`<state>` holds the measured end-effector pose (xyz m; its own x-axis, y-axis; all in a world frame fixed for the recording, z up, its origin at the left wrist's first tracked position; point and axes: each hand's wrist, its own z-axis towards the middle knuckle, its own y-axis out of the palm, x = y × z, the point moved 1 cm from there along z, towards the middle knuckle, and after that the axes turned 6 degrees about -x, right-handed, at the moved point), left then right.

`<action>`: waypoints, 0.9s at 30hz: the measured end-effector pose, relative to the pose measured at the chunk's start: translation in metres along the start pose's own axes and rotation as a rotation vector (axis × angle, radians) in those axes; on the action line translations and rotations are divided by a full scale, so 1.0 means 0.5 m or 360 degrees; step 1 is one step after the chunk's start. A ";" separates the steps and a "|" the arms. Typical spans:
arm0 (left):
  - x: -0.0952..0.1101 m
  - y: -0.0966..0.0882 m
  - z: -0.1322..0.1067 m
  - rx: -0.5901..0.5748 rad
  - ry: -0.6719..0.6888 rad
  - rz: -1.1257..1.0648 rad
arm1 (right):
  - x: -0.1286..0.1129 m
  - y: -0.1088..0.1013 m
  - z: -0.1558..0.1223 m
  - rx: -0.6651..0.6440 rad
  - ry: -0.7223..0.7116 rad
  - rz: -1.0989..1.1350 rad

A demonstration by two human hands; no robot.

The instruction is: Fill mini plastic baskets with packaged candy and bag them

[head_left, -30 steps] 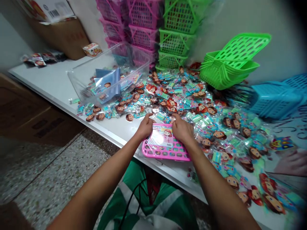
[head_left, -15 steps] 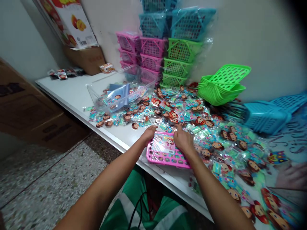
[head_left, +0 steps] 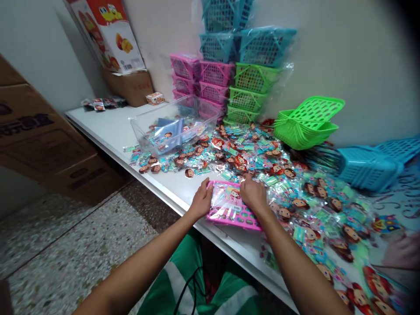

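Observation:
A pink plastic basket (head_left: 234, 217) sits at the near edge of the white table (head_left: 108, 129), with a clear packet (head_left: 226, 197) printed with a cartoon girl lying across its top. My left hand (head_left: 201, 202) grips the basket's left end, fingers curled over the rim. My right hand (head_left: 253, 195) rests curled on the packet's right side and the basket's far rim. A thick spread of small wrapped packets with cartoon heads (head_left: 262, 162) covers the table beyond and to the right of the basket.
A clear plastic bin (head_left: 170, 127) holding blue packets stands left of the pile. Pink, green and blue baskets (head_left: 229, 74) are stacked against the wall; nested green baskets (head_left: 305, 124) and blue baskets (head_left: 367, 164) lie right. Cardboard boxes (head_left: 36, 135) stand at the left.
The view has tilted up and shifted, showing more of the wall stacks. My left hand slid from the basket's far edge to its left end; my right hand stays on the packet.

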<state>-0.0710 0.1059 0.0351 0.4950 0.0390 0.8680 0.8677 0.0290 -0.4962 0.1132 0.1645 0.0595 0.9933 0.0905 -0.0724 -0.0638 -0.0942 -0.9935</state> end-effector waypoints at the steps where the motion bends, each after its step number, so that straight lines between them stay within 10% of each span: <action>1: -0.001 0.003 -0.009 0.0009 -0.0007 0.0025 | 0.001 0.004 0.001 0.0001 0.0001 0.0001; 10: -0.020 -0.016 0.005 0.0154 0.0008 0.0287 | -0.001 0.011 -0.004 0.0082 0.0001 -0.0004; 15: 0.056 -0.056 0.028 0.0321 0.0293 0.0507 | -0.001 0.005 -0.004 0.0140 -0.0028 0.0057; 21: 0.115 0.055 0.012 -0.0626 0.0984 0.1189 | 0.005 0.010 0.003 0.0106 -0.0061 0.0187; 27: 0.088 0.073 0.015 -0.0669 0.0966 0.1375 | 0.060 -0.018 -0.010 0.0195 -0.0134 0.0431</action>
<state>-0.0177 0.1161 0.0550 0.7755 -0.6103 0.1615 0.1153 -0.1146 -0.9867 0.1441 0.1632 0.0666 0.9273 0.1605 -0.3382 -0.3416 -0.0065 -0.9398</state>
